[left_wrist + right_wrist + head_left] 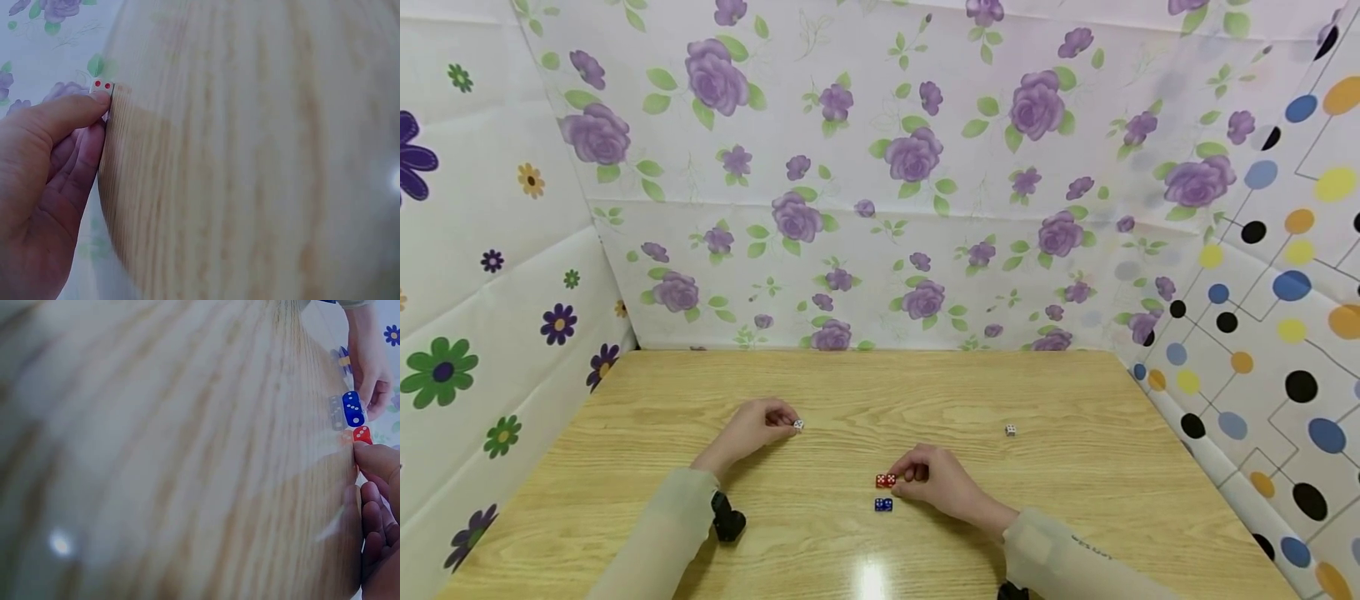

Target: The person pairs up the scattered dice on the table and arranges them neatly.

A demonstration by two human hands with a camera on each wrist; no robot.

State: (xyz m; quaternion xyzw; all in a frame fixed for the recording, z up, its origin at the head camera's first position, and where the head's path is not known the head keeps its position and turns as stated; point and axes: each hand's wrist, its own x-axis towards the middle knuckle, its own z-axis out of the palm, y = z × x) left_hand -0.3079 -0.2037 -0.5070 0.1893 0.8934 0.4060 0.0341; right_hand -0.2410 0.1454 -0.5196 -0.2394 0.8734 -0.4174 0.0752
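Note:
My left hand point(758, 427) pinches a white die point(798, 425) between thumb and fingertips, left of the middle of the table. Red pips on that die show above the thumb in the left wrist view. With thumb and index finger, my right hand point(942, 482) holds the right one of two red dice point(882, 481) that sit side by side. Just on the near side of them, two blue dice point(883, 505) form a second pair, parallel to the red one. Fingers partly cover the red dice in the right wrist view.
Another white die point(1011, 430) lies alone on the wooden table point(1075, 392), farther back and to the right. A purple-flowered cloth point(880, 250) hangs behind the table's far edge, with patterned cloths on both sides. A black device point(727, 518) is strapped on the left wrist.

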